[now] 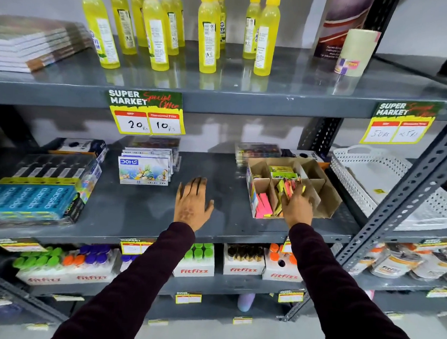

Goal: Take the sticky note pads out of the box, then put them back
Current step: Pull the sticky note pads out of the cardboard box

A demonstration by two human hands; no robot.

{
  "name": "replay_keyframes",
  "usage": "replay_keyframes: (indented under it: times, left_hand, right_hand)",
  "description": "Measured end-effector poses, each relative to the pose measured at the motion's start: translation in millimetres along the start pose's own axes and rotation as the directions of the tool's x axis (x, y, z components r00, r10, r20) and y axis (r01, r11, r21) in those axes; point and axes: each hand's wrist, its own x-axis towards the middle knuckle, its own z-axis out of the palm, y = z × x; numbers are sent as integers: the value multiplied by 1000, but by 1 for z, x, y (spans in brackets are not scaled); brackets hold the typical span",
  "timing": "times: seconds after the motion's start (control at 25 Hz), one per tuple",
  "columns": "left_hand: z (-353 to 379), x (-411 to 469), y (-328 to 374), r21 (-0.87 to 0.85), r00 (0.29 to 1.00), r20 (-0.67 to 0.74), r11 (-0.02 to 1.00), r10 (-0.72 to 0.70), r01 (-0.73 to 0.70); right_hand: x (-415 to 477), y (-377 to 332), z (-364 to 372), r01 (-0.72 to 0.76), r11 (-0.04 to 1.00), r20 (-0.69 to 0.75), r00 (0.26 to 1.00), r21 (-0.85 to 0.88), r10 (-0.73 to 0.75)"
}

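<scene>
Right hand in box, gripping a bundle of pads; left hand idle on shelf

Box (pixel 322 199) sits on the middle shelf (pixel 141 211), tilted toward the viewer, cardboard dividers inside. Right hand (pixel 297 208) curled around several upright pads (pixel 289 187) in the centre compartment; how firm the hold is, cannot tell. Pink pads (pixel 263 204) lie loose in the near-left compartment, more pads at the back. Left hand (pixel 193 203) spread wide and flat, holding nothing, well apart from box. Risks: nothing braces the box, so a pull may drag or tip it off the shelf edge; a bundle of many thin pads may fan and drop; dividers could snag
</scene>
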Motion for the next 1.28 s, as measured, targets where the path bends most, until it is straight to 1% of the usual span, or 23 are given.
replay_keyframes:
  times: [0.08, 0.2, 0.24, 0.32, 0.36, 0.4, 0.48, 0.52, 0.56, 0.6, 0.64, 0.68, 0.72, 0.76, 0.8, 0.88, 0.96, 1.0, 1.12, 1.2, 1.28]
  left_hand:
    - [2, 2, -5, -9, 1000, 15, 1000, 4, -4]
    - [1, 6, -10, -32, 999, 33, 999, 2, -1]
    - [1, 6, -14, -36, 1000, 27, 999, 10, -9]
    - [0, 4, -24, -38, 1000, 16, 999, 27, -26]
    - [1, 0, -31, -41, 999, 27, 999, 23, -22]
    - [3, -5, -39, -44, 999, 46, 999, 18, -16]
    - [9, -20, -55, -49, 993, 119, 999, 8, -3]
    - [12, -29, -63, -42, 988, 155, 999, 8, -1]
    - [16, -36, -71, -32, 982, 187, 999, 12, -6]
    - [19, -43, -78, -25, 976, 218, 1000, 16, -11]
    - [21, -49, -84, -20, 970, 243, 1000, 19, -15]
    - [23, -55, -90, -13, 966, 257, 1000, 18, -15]
    - [24, -59, -96, -7, 963, 267, 1000, 15, -14]
    - [25, -63, -101, -2, 960, 278, 1000, 16, -16]
    - [25, -66, -106, 6, 956, 292, 1000, 22, -25]
    - [26, -71, -116, 38, 951, 309, 998, 31, -44]
    - [27, -74, -121, 65, 949, 313, 996, 34, -57]
    - [27, -74, -123, 75, 949, 314, 995, 40, -66]
    - [30, -70, -124, 110, 943, 330, 990, 46, -87]
    - [31, -68, -126, 96, 944, 328, 992, 43, -79]
    - [32, -68, -127, 102, 944, 327, 991, 46, -84]
  right_hand:
    - [1, -2, 1, -8, 1000, -19, 1000, 6, 8]
    - [6, -8, -7, -65, 998, -17, 998, 21, 65]
    - [7, -11, -11, -64, 998, -57, 996, 17, 65]
    - [6, -20, -21, -24, 999, -185, 982, 26, 28]
    - [2, -29, -28, 1, 997, -222, 975, 74, 16]
    - [-2, -41, -34, 24, 987, -247, 969, 161, 17]
    - [-10, -63, -38, 72, 916, -252, 967, 395, 33]
    - [-15, -74, -36, 67, 867, -219, 975, 495, 50]
    - [-21, -83, -29, 31, 812, -151, 986, 583, 70]
    - [-27, -90, -17, -36, 737, -46, 995, 675, 90]
    - [-35, -95, -3, -128, 628, 82, 991, 767, 102]
    - [-44, -98, 14, -217, 536, 198, 976, 816, 93]
    - [-52, -100, 31, -268, 508, 257, 962, 818, 93]
    - [-58, -101, 44, -280, 556, 262, 958, 782, 114]
    - [-62, -100, 56, -268, 637, 236, 962, 723, 137]
    - [-68, -97, 72, -211, 790, 156, 977, 575, 147]
    - [-77, -99, 78, -156, 906, 74, 988, 394, 138]
    - [-83, -101, 80, -112, 946, 14, 993, 305, 114]
    - [-100, -107, 89, -2, 991, -147, 989, 134, 21]
    - [-100, -109, 96, 37, 999, -197, 980, 37, -29]
    - [-97, -109, 98, 108, 991, -218, 968, -81, -124]
